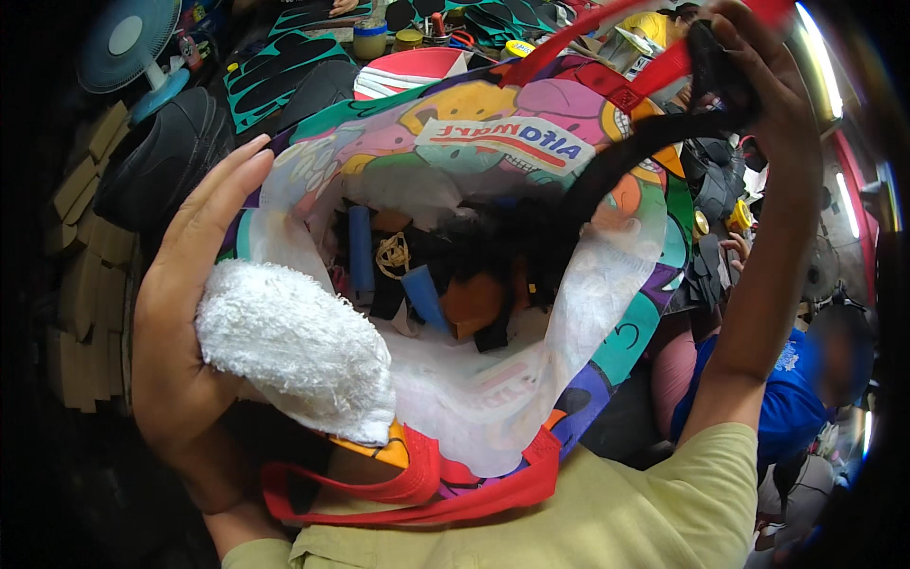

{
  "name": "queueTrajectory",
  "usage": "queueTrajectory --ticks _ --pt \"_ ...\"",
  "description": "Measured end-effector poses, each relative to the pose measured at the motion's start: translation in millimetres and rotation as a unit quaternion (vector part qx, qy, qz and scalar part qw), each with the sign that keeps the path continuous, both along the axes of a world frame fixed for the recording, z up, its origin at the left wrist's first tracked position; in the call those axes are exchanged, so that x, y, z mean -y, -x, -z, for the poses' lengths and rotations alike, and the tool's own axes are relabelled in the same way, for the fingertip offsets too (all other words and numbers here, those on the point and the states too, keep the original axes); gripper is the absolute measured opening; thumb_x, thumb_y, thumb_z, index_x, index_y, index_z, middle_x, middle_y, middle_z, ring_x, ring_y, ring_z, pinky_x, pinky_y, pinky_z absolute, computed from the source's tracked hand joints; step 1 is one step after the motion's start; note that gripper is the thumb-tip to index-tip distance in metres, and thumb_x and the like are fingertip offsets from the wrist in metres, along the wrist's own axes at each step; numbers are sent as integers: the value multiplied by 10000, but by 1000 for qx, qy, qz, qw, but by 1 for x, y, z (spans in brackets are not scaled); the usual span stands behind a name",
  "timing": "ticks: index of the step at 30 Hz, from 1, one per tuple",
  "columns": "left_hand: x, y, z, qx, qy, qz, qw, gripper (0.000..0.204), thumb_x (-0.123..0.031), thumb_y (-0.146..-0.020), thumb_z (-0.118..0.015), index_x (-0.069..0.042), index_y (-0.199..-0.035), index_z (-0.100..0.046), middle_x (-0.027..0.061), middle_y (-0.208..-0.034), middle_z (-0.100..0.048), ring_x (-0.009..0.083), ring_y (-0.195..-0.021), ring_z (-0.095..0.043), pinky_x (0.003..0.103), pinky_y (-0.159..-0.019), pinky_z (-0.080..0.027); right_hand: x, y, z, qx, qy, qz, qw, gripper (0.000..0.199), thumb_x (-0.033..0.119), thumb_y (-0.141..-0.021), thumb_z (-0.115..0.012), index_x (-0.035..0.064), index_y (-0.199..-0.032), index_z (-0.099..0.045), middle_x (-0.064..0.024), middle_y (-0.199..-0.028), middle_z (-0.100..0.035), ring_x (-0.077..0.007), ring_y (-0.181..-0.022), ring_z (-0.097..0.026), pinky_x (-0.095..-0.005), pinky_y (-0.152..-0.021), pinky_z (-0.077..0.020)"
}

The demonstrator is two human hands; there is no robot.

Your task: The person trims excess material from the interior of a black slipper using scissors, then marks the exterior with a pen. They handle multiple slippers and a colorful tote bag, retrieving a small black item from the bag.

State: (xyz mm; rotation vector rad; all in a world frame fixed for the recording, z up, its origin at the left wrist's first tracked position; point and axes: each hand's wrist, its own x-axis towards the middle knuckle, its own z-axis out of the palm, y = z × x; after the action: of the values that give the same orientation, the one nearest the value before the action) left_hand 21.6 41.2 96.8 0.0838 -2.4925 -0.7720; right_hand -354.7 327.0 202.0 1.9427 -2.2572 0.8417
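A large colourful cartoon-print shopping bag [621,327] with a white lining and red handles gapes in front of me. Inside lie blue rolled pieces [361,248], a loop of beige cord [392,253], orange-brown pieces [472,302] and dark scraps. My left hand [185,284] is at the bag's left rim, fingers stretched along its outside. A thick white terry cloth [294,346] sits against its palm and hides the thumb. Raised at the upper right, my right hand [758,57] grips a long black fabric strip [654,137], which trails down into the bag.
Stacked cardboard pieces [83,275] and a black moulded item [161,156] are at the left, below a blue fan [128,47]. Behind the bag, a worktable holds teal sheets with black cut shapes [284,81] and jars [370,40]. A person in blue [787,389] sits at the right.
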Motion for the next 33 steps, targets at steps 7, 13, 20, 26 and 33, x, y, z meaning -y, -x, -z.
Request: queueTrajectory --ticks 7,13,20,26,33 --pt "9 -4 2 7 19 -8 1000 740 -217 -777 -629 52 -1456 -509 237 -1503 -518 300 -1426 -469 388 -1178 -321 -70 86 -46 -242 98 301 917 386 237 -976 -661 -11 -1269 -617 -158 -1362 -633 -237 -1196 -639 -342 -1035 -492" --pt "15 -5 3 2 10 -3 1000 730 -221 -786 -609 57 -1453 -507 237 -1505 -515 300 -1428 -466 385 -1180 -314 -119 131 -63 -332 143 405 840 522 355 -982 -661 2 -1359 -588 -163 -1351 -646 -248 -1205 -636 -332 -1043 -475" --pt "19 -5 3 1 4 -8 1000 817 -263 -727 -720 44 -1453 -504 238 -1492 -524 349 -1411 -488 418 -1172 -345 -95 112 56 -32 -112 312 943 575 432 -991 -650 -51 -1302 -635 -153 -1163 -728 -219 -1104 -664 -312 -986 -485" --pt "13 -6 0 23 51 -27 998 733 -232 -817 -595 59 -1479 -473 231 -1517 -499 304 -1426 -456 409 -1197 -296 -88 -15 90 174 -154 201 952 658 425 -758 -863 -39 -1187 -679 -78 -1000 -744 -173 -957 -669 -291 -885 -496" --pt "19 -8 7 25 75 -21 997 722 -241 -831 -554 73 -1476 -475 228 -1493 -522 279 -1398 -487 381 -1178 -325 -116 -59 77 105 -391 319 857 277 194 -825 -798 -28 -959 -700 -70 -869 -629 -113 -832 -603 -285 -734 -475"
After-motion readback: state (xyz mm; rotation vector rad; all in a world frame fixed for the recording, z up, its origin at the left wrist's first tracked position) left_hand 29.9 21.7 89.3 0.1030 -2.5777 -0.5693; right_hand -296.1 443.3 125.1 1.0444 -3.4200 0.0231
